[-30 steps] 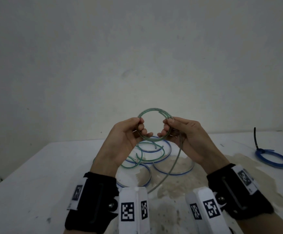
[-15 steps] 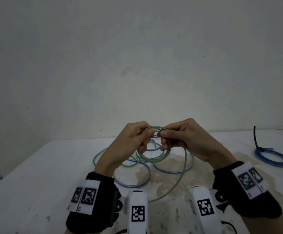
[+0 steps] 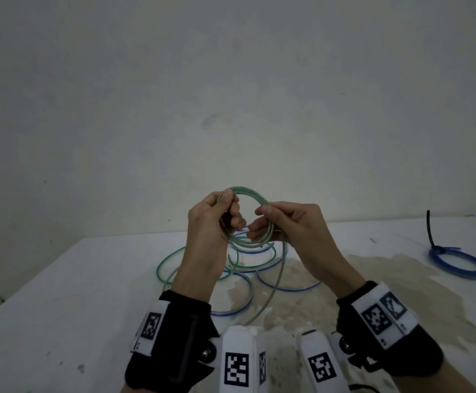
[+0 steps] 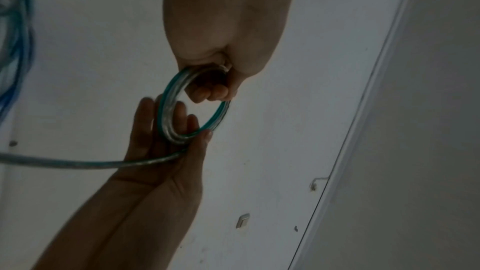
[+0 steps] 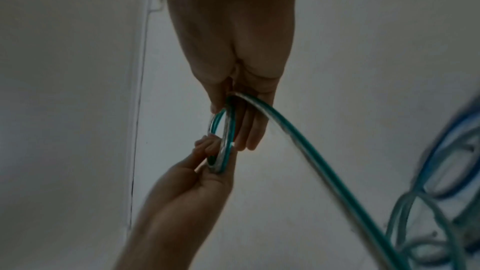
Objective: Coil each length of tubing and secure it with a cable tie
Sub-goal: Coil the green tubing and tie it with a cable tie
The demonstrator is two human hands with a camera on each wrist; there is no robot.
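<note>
Green-striped clear tubing [image 3: 249, 194] now stands as an upright ring above the table [image 3: 61, 293] middle, raised from the flatter tilt of half a second ago. The left hand [image 3: 211, 222] pinches its top-left, the right hand [image 3: 288, 225] clasps its right side. Another turn seems laid; the tail [image 3: 276, 279] remains, no tie yet.

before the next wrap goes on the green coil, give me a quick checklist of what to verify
1. Left hand grips the green coil: ok.
2. Right hand pinches its opposite side: ok.
3. Loops lie together, none sprung loose: ok.
4. Trailing green tubing runs free down to the table: ok.
5. Rest of it untangled from the loose blue tubing: cannot tell.
6. Spare cable tie in reach: cannot tell; the only one seen binds the finished blue coil.
</note>
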